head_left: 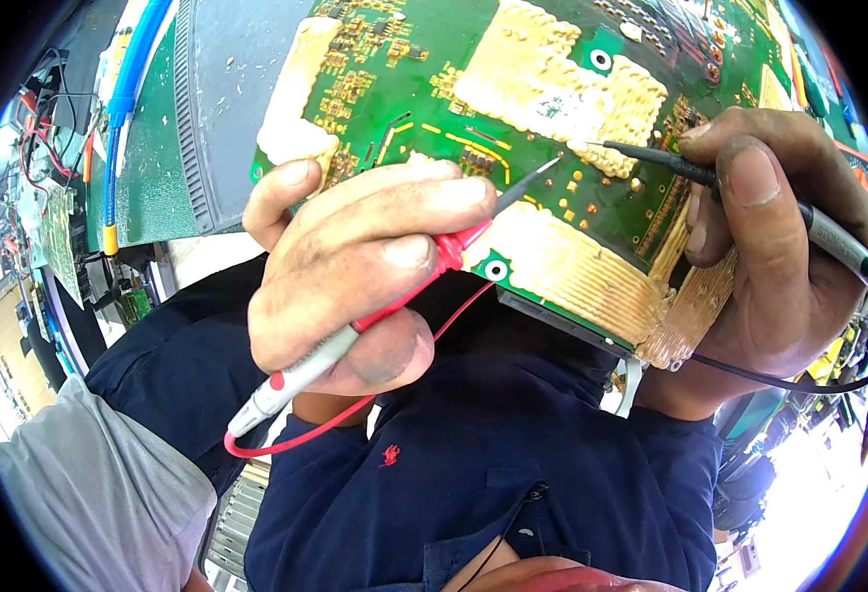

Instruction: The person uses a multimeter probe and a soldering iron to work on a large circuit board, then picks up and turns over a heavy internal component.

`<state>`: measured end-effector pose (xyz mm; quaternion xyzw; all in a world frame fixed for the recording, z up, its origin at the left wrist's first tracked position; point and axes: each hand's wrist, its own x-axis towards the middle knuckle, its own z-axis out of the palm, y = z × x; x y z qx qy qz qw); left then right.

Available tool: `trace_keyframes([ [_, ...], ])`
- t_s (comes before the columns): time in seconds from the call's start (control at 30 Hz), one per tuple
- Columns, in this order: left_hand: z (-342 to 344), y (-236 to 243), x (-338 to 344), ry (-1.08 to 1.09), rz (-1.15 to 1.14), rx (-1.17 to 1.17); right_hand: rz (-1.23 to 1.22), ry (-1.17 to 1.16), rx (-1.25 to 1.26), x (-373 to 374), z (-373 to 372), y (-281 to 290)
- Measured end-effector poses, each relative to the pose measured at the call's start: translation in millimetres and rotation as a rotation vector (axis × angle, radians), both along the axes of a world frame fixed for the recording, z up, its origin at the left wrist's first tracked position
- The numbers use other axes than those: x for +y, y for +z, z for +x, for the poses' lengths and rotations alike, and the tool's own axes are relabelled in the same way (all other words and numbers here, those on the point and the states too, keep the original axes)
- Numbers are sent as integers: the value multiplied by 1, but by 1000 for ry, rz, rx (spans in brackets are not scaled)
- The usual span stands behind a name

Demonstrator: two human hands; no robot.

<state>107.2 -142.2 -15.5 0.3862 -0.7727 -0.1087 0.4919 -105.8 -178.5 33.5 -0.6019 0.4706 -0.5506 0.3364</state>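
A green circuit board with cream, ridged coated patches fills the upper middle, small gold components between them. My left hand is closed round a red and grey test probe, whose dark tip points up-right over the board. A red wire loops from the probe's back end. My right hand holds a black and grey probe like a pen, its needle reaching left toward a cream patch. The two tips are apart, both near the board's middle; whether they touch it I cannot tell. A black cable runs below my right hand.
A grey panel and blue tube lie left of the board. Tangled wires and loose boards crowd the far left edge, more clutter the right. Someone's grey-sleeved arm is at the lower left.
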Motion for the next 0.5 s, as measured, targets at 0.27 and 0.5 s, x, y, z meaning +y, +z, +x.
trace_keyframes([
  [0.27, 2, 0, -1, -20, -2, -18, -8, 42, -43, -2, 0, -2],
  [0.5, 1, 0, 0, -16, 4, -9, -28, 35, -5, -3, -1, -2],
])
